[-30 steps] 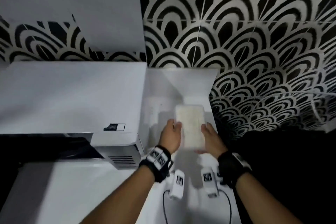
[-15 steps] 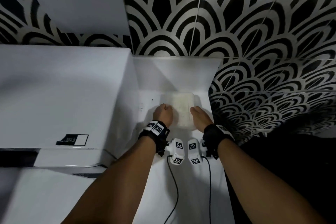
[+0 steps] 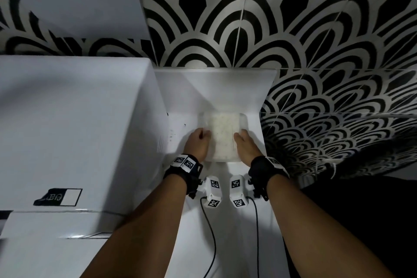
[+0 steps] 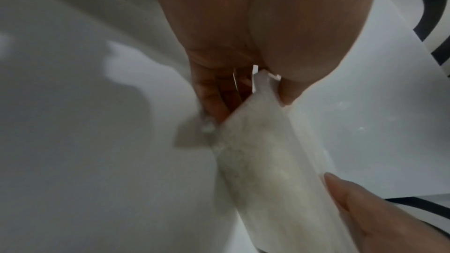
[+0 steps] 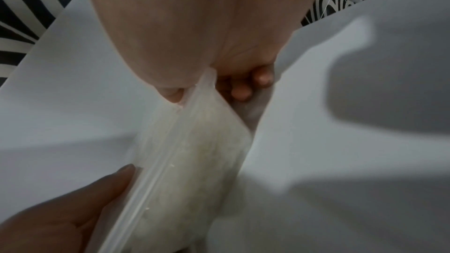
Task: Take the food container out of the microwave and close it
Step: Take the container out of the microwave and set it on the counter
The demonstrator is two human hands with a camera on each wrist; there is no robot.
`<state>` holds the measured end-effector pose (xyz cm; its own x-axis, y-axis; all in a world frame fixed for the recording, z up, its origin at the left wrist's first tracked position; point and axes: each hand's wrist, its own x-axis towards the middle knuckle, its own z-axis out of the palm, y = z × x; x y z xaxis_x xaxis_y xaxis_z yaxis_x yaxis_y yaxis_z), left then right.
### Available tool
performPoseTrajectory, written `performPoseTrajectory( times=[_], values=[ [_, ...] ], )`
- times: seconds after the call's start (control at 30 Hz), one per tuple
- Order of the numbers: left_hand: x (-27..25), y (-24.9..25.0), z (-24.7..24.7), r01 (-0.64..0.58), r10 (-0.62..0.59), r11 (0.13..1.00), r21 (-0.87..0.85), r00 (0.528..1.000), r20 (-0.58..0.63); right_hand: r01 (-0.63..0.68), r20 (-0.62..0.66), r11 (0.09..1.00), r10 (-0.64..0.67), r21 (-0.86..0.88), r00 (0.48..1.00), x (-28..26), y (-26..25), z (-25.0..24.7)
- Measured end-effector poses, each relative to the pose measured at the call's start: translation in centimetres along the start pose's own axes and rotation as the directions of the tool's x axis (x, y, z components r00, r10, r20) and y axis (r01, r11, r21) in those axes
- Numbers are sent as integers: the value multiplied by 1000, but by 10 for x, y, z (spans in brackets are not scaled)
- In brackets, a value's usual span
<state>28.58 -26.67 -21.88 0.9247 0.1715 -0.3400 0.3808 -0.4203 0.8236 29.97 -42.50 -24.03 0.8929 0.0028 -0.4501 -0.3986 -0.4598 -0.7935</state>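
Head view: the container (image 3: 222,136), translucent and filled with a pale food, lay on the white counter (image 3: 225,244) just right of the microwave (image 3: 72,119), in front of the tiled wall (image 3: 293,29). We held it from both sides: the left hand (image 3: 196,144) on its left edge, the right hand (image 3: 246,149) on its right edge.

We judged the container already out of the microwave and at or near the counter, so the step in hand was the setting-down. The next move called for releasing it and shutting the microwave door, which we could not see clearly here; whether "close it" meant the door or the container we could not tell.

Wrist views showed what the head view hid. In the left-wrist view the left thumb lay on the rim and the fingers (image 4: 214,101) curled under the container's side. In the right-wrist view the right fingers (image 5: 243,88) curled likewise beneath the rim. Both hands thus gripped the container. Only the head view showed the microwave and the container's place.
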Motion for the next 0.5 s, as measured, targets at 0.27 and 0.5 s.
performPoseTrajectory(
  times=[0.27,0.5],
  values=[
    [1,1,-1,47,-43,997,-65,997,57,11,4,1000,-11,-13,1000,0,5,0],
    [-17,18,3,131,-131,991,25,991,-13,-94,117,994,86,63,989,-29,-19,-26]
  ],
)
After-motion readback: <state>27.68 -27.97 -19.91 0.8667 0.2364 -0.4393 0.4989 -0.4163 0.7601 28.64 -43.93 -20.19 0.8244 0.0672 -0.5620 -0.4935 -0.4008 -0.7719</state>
